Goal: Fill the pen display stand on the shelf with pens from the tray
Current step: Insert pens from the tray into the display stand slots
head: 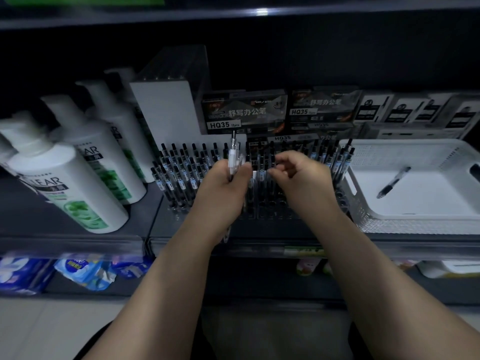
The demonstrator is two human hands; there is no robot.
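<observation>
- Two bare forearms reach up from the bottom edge, well apart at the elbows, hands close together over the stand.
- Lower shelf, below the arms: blue packets (85, 271) at the left, blurred.
- Left hand (223, 183): fingers curled round a clear pen (233, 155), thumb pressed against its barrel. The pen is upright, its dark end on top, above the middle of the stand.
- Right hand (302, 175): just beside the left, not touching it. Fingers curled inward, thumb near the forefinger. Cannot tell whether they pinch anything.
- Stand (275, 209): on the shelf, under both hands. Rows of black-capped pens (181, 167) fill its left part, and more stand at its right edge. The front holes between the arms look dark.
- Tray (405, 224): white, perforated walls, right of the stand and touching or almost touching it. One black pen (393, 181) lies slanted on its floor.
- Left of the stand: white pump bottles (65, 183) with green labels, in a row running back.
- Behind the stand: a white box (166, 110), then dark pen boxes (244, 113) marked HQ35, and paler boxes (415, 110) further right.
</observation>
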